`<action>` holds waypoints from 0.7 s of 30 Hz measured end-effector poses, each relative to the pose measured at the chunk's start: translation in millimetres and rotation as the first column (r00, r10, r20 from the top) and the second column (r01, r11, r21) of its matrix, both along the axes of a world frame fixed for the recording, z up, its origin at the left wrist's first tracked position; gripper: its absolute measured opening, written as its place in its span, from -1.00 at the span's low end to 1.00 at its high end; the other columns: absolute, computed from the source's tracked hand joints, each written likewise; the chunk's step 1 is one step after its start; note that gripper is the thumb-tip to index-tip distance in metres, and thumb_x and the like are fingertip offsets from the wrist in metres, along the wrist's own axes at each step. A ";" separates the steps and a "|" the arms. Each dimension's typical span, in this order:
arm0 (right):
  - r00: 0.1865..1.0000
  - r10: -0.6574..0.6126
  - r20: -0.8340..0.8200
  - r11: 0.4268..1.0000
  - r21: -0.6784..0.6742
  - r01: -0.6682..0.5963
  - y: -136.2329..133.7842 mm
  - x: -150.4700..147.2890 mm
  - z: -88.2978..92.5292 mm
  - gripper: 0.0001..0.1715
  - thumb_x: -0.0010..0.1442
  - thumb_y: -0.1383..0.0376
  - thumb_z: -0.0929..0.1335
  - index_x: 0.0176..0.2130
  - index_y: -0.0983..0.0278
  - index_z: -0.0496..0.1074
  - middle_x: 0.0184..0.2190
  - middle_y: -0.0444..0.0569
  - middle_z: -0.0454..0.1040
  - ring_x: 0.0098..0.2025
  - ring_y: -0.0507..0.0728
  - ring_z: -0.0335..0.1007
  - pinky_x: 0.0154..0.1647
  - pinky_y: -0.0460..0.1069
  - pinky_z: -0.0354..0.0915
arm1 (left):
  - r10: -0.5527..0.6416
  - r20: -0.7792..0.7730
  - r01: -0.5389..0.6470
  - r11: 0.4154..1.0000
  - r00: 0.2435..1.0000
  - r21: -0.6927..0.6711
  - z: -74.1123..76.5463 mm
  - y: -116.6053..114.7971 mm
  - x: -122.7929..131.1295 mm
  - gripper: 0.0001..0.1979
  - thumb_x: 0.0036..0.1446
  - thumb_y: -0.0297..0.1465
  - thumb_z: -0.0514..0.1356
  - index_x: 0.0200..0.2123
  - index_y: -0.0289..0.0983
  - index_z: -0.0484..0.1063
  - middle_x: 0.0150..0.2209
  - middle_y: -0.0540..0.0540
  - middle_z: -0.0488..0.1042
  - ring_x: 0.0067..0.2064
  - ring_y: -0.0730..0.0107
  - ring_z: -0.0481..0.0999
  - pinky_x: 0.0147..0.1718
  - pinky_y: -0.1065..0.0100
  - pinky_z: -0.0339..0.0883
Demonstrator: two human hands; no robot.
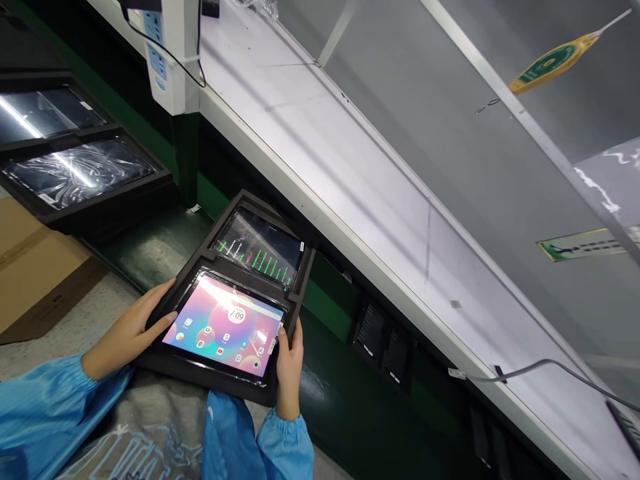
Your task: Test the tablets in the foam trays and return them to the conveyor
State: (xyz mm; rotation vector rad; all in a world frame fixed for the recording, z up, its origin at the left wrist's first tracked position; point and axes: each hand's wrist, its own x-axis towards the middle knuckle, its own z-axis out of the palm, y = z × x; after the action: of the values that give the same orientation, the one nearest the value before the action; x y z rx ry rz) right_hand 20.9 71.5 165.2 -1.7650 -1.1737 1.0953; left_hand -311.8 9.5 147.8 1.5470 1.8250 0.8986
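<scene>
A black foam tray (175, 363) with two recesses is held between my hands, close to my body. Its near recess holds a tablet (225, 327) with a lit, colourful home screen showing 7:09. In the far recess lies a second tablet (260, 247), its dark screen carrying lines of green, white and red text. My left hand (130, 330) grips the tray's left side, thumb resting at the lit tablet's edge. My right hand (290, 363) is closed around the right side, thumb near a small white label by the tablet.
Behind the tray runs a long white shelf (320, 153) with a power strip (173, 60) at its end. More tablets in foam trays (80, 170) are at left, above a cardboard box (40, 267). Dark devices (383, 343) lie on the green surface (330, 387) under the shelf. A grey cable (545, 363) crosses at right.
</scene>
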 end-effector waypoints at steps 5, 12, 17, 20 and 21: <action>0.998 0.056 -0.013 0.998 0.027 -0.056 -5.3 2.9 -1.9 -0.15 0.21 0.11 0.36 0.40 0.23 0.14 0.41 0.05 0.18 0.42 0.28 0.13 0.42 0.23 0.10 | -0.009 -0.003 0.009 0.999 1.000 -0.037 2.0 -1.6 0.6 -0.35 0.37 -0.09 0.04 0.43 -0.10 -0.02 0.38 -0.16 0.20 0.33 -0.02 0.31 0.29 0.00 0.26; 0.988 0.133 -0.076 0.991 0.010 -0.133 -17.3 7.7 0.1 -0.01 0.15 0.21 0.39 0.45 0.16 0.00 0.46 -0.07 0.04 0.46 0.25 0.05 0.44 0.21 0.08 | -0.081 -0.131 0.082 0.997 0.988 0.001 8.2 -0.1 -0.4 -0.38 0.38 -0.09 0.00 0.42 -0.08 -0.04 0.42 -0.17 0.11 0.39 -0.02 0.19 0.34 -0.05 0.13; 0.988 0.148 -0.041 0.989 0.021 -0.147 -21.7 8.7 3.8 -0.01 0.16 0.24 0.39 0.45 0.09 -0.01 0.45 -0.13 0.07 0.43 0.26 0.11 0.36 0.20 0.23 | -0.123 -0.202 0.136 0.989 0.972 0.052 9.6 4.2 -1.3 -0.42 0.40 -0.13 -0.03 0.41 -0.05 -0.05 0.44 -0.16 0.03 0.43 -0.03 0.07 0.37 -0.11 0.05; 0.987 0.157 -0.032 0.987 0.034 -0.156 -22.0 8.5 5.0 -0.02 0.17 0.27 0.39 0.45 0.07 -0.01 0.46 -0.16 0.04 0.45 0.25 0.07 0.38 0.20 0.20 | -0.131 -0.229 0.154 0.985 0.965 0.084 9.0 8.3 -1.9 -0.42 0.41 -0.14 -0.03 0.42 -0.07 -0.06 0.44 -0.17 0.03 0.44 -0.05 0.03 0.38 -0.10 0.02; 0.986 0.163 -0.033 0.986 0.031 -0.162 -21.9 8.4 5.1 -0.02 0.17 0.26 0.38 0.46 0.07 -0.03 0.46 -0.16 0.03 0.46 0.24 0.05 0.39 0.20 0.17 | -0.131 -0.237 0.157 0.983 0.963 0.091 9.3 9.5 -2.0 -0.42 0.41 -0.15 -0.04 0.42 -0.07 -0.06 0.44 -0.16 0.03 0.45 -0.05 0.03 0.39 -0.10 0.02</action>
State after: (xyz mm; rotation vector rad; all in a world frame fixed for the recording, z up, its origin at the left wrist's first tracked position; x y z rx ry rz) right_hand 29.3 49.6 170.3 -1.6450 -1.3230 1.1936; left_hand -313.8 19.0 157.1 1.8951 1.8152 0.7887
